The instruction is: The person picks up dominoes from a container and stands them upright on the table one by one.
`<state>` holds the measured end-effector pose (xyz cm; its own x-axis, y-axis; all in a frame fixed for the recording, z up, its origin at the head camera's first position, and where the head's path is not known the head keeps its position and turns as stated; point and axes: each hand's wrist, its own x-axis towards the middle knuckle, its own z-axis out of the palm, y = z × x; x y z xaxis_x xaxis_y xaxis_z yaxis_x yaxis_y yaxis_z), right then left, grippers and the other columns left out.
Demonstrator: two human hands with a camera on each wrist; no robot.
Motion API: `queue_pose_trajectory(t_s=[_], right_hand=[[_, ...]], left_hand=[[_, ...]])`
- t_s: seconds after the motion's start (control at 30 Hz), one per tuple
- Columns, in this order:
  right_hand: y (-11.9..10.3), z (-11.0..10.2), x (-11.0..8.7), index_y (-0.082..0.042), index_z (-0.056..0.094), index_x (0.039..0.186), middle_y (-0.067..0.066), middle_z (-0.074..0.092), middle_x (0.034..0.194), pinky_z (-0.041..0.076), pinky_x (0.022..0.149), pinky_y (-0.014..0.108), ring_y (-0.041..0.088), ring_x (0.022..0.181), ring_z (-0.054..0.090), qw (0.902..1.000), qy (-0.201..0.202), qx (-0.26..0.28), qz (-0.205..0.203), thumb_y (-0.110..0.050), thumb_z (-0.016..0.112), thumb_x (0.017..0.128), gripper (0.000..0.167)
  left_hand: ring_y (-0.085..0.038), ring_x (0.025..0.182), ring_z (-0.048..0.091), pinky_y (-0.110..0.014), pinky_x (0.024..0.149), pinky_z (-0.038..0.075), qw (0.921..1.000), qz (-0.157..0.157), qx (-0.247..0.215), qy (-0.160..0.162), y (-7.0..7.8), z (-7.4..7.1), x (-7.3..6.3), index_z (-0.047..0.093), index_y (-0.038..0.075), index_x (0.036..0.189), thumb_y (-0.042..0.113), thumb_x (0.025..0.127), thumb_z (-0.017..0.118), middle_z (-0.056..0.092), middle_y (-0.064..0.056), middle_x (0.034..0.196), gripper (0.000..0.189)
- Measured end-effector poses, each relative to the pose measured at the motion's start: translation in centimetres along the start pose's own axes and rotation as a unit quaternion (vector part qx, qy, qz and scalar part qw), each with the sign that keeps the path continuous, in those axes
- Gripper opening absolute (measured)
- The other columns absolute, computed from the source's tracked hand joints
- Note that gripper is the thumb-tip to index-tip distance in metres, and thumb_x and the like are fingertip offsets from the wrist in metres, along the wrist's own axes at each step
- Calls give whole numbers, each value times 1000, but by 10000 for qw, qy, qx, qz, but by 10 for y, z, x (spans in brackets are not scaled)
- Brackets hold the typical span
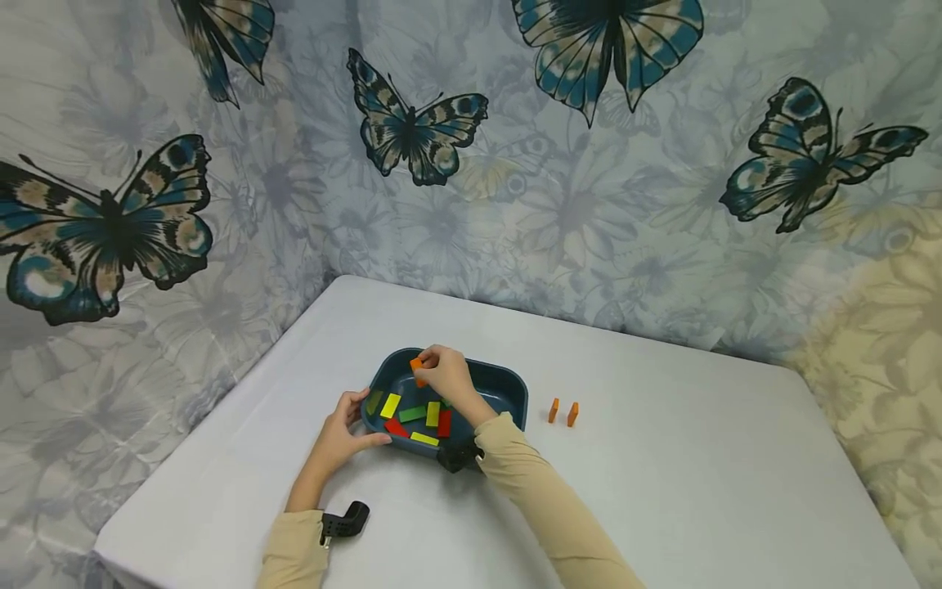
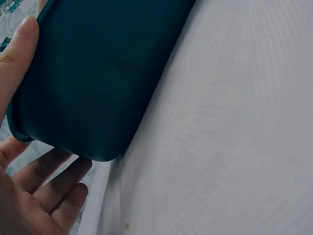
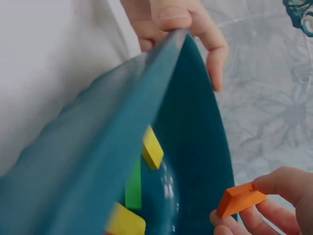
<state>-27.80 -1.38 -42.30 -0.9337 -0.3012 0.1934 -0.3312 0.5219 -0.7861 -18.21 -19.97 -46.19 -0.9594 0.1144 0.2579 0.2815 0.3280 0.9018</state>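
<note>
A dark teal plastic basin (image 1: 508, 398) sits on the table with several yellow (image 1: 391, 406), green (image 1: 413, 414) and red (image 1: 445, 423) blocks lying flat or leaning inside. My left hand (image 1: 340, 438) holds the basin's left end, thumb at the near rim and fingers round the far side; the left wrist view shows the fingertips against its outer wall. Over the far left part of the basin, my right hand (image 1: 450, 378) pinches an orange block (image 3: 240, 199) between thumb and fingers. The right forearm hides some of the basin's interior.
Two orange blocks (image 1: 562, 412) stand upright on the white-covered table (image 1: 699, 466), to the right of the basin. A butterfly-patterned wall (image 1: 589, 221) rises behind the table and along its left side. Dark cameras are strapped to both wrists.
</note>
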Motion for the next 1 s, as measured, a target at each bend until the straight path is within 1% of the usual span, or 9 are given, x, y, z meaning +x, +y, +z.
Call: queue_pose_trajectory(t_s=[0.07, 0.17, 0.3, 0.43, 0.57, 0.7, 0.83, 1.0], right_hand=[[3, -7, -1, 1, 63, 94, 8, 61, 79, 48, 62, 25, 21, 72, 58, 10000, 19, 18, 24, -3, 66, 78, 17], [6, -16, -1, 0, 63, 94, 8, 62, 80, 48, 62, 25, 22, 74, 58, 9999, 81, -3, -69, -4, 67, 78, 18], [6, -27, -5, -1, 63, 95, 7, 62, 81, 47, 62, 25, 22, 75, 58, 9996, 119, 58, -232, -4, 67, 78, 18], [3, -43, -13, 0, 62, 97, 9, 62, 83, 48, 64, 25, 23, 76, 60, 9985, 175, 222, -477, -2, 66, 79, 19], [0, -63, -23, 1, 61, 99, 12, 62, 85, 49, 64, 27, 25, 73, 61, 9962, 280, 397, -716, 0, 65, 79, 20], [1, -79, -33, 0, 61, 101, 10, 62, 87, 49, 63, 28, 23, 72, 61, 9951, 308, 472, -808, 0, 65, 79, 22], [7, -90, -41, -1, 61, 102, 9, 63, 89, 49, 65, 28, 20, 73, 61, 9951, 298, 422, -846, -3, 65, 80, 23], [16, -98, -48, 0, 60, 102, 9, 62, 92, 49, 65, 27, 20, 74, 61, 9946, 209, 454, -910, -2, 65, 80, 23]], left_hand=[[-44, 116, 37, -50, 93, 31, 10000, 16, -84, -6, -2, 2, 1, 34, -13, 121, 0, 66, 77, 35, -31, 130, 71], [-40, 116, 38, -46, 94, 31, 9999, 35, -109, 42, -18, 6, 3, 35, -8, 122, 6, 66, 79, 36, -27, 132, 72], [-34, 117, 40, -43, 95, 32, 9999, 51, -30, 126, -40, 9, 3, 38, -2, 123, 13, 64, 81, 38, -21, 132, 74], [-35, 116, 40, -45, 94, 31, 9999, 66, -2, 146, -39, 9, 1, 38, -2, 121, 13, 64, 82, 38, -22, 132, 73], [-35, 116, 40, -44, 95, 31, 9999, 61, 20, 101, -36, 9, 4, 38, -3, 121, 15, 64, 81, 38, -22, 132, 74], [-36, 115, 41, -45, 94, 31, 9999, 109, 80, 104, -34, 8, 8, 38, -5, 121, 15, 64, 81, 38, -23, 132, 74], [-36, 114, 42, -46, 93, 32, 9996, 142, 173, 149, -34, 7, 7, 38, -5, 120, 14, 64, 82, 40, -24, 130, 74], [-37, 113, 43, -45, 93, 33, 9997, -4, 111, 215, -34, 4, 2, 39, -4, 116, 13, 62, 82, 43, -25, 126, 71]])
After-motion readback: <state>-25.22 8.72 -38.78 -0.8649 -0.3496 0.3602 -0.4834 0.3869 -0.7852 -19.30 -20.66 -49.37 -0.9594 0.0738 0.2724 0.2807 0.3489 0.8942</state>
